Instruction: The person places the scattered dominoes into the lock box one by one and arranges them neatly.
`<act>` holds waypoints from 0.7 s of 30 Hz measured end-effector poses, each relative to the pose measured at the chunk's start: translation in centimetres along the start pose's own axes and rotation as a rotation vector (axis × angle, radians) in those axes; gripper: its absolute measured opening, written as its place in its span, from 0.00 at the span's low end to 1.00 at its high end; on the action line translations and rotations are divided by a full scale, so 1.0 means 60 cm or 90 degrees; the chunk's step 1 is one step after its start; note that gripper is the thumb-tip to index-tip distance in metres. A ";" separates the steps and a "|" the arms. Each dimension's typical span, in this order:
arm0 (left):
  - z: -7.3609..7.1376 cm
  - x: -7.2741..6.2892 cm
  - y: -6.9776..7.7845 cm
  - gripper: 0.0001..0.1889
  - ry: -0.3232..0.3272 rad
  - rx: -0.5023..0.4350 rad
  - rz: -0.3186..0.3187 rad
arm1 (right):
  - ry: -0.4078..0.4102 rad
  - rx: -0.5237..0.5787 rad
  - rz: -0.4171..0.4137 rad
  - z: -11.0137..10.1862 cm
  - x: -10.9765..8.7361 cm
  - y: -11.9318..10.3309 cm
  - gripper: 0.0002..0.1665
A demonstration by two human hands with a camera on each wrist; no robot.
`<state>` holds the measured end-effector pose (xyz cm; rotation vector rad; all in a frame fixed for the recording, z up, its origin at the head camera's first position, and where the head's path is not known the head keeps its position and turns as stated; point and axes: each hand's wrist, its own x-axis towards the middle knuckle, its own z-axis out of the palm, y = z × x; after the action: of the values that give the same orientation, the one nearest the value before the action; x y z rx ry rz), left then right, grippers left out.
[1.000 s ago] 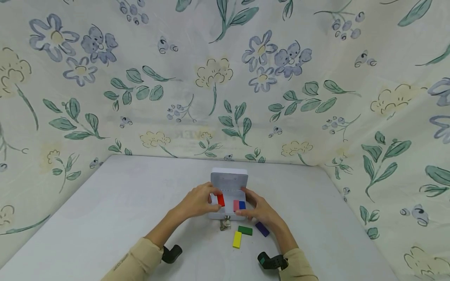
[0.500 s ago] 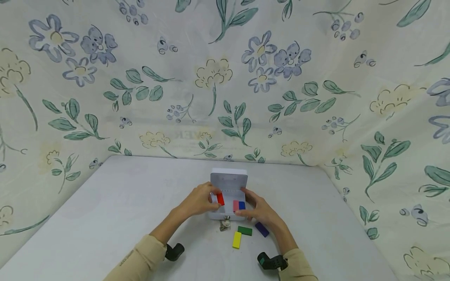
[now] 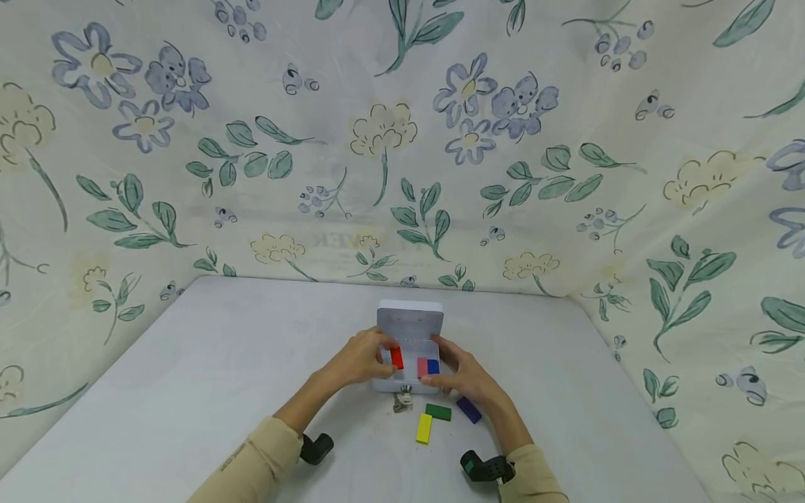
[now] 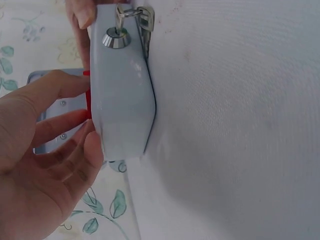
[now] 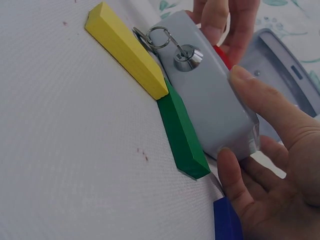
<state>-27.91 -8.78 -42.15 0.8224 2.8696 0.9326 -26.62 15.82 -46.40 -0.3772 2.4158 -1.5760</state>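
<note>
A small pale grey cash box (image 3: 410,323) stands on the table with its lid raised. Between thumb and finger, my left hand (image 3: 358,358) pinches a red block (image 3: 397,358) inside the box's left part; the left wrist view shows only a sliver of it above the box wall. My right hand (image 3: 467,374) grips the box's right side, thumb on the front rim and fingers around the side wall. A pink block (image 3: 422,367) and a blue block (image 3: 433,366) lie side by side in the right part of the box. Keys (image 4: 145,22) on a ring hang from the front lock (image 4: 116,38).
In front of the box lie a green block (image 3: 438,412), a yellow block (image 3: 424,429) and a dark blue block (image 3: 468,410) on the white table (image 3: 264,314). The yellow and green blocks touch or nearly touch. A floral cloth (image 3: 327,175) hangs behind the table.
My left hand and the red block have shifted only slightly within the box, and the left forearm has moved a little to the right. My right hand and the loose blocks stay put.
</note>
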 end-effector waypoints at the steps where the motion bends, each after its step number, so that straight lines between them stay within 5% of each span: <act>1: 0.000 0.001 0.000 0.20 0.000 0.002 0.001 | 0.000 0.000 0.000 0.000 0.000 0.000 0.56; 21: 0.012 0.022 0.009 0.18 -0.024 0.026 0.050 | -0.002 0.011 0.001 0.001 0.000 0.000 0.55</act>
<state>-28.67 -7.38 -42.29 0.9510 2.8520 0.8589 -26.58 15.78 -46.43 -0.3742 2.3984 -1.5936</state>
